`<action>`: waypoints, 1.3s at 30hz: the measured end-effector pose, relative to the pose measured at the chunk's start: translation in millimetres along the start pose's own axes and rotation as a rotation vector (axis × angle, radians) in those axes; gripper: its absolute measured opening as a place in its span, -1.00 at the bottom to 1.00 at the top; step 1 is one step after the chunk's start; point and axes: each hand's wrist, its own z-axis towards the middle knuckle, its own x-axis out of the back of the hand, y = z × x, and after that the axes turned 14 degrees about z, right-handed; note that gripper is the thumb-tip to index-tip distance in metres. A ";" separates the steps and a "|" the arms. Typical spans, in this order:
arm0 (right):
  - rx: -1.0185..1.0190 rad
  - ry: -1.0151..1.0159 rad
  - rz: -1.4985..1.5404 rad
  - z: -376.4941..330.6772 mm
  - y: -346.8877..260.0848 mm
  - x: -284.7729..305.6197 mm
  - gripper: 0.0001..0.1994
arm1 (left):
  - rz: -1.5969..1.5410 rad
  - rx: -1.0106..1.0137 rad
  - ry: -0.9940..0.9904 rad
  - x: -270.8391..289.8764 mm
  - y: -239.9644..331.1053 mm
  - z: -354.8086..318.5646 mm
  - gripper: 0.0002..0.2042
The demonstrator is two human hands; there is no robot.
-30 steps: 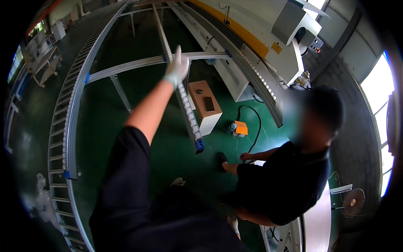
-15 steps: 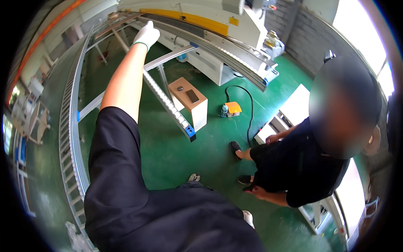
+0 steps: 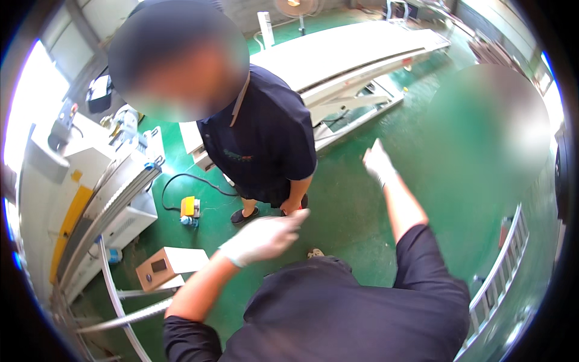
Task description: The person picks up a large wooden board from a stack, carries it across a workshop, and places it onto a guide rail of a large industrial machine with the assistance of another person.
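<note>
Left hand (image 3: 265, 238) gloved in white, raised mid-air over the green floor (image 3: 356, 199), fingers loosely spread and holding nothing. Right hand (image 3: 378, 161) also white-gloved, stretched out farther forward, open, gripping nothing. Both well apart, neither touching any object. Nearest to the left hand: another person in a dark shirt (image 3: 259, 145), standing just beyond, arm hanging down close to the gloved fingertips; contact between them not clear. Yellow foot pedal (image 3: 189, 207) with black cable on the floor to the left. Small tan box-shaped unit (image 3: 158, 267) lower left, beside grey metal roller rails (image 3: 120, 314). Long white machine bed (image 3: 350, 60) at the top. Ladder-like metal rail (image 3: 500, 283) lower right.
</note>
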 end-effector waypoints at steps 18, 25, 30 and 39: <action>-0.419 -0.378 0.721 -141.8 66.0 -273.7 -0.59 | -1.941 1.299 1.490 -263.4 -50.6 -185.8 -0.66; -0.139 -1.408 -0.291 -147.8 30.3 -311.8 -0.47 | -1.861 1.711 2.046 -323.4 96.1 -318.6 -0.62; -0.075 -1.090 -0.415 -8.2 -24.0 -269.4 -0.51 | -1.817 1.664 2.148 -315.3 43.3 -285.1 -0.50; -0.291 -0.596 0.569 95.2 -220.9 -398.9 -0.75 | -0.341 1.906 1.851 -241.7 -28.5 -409.9 -0.29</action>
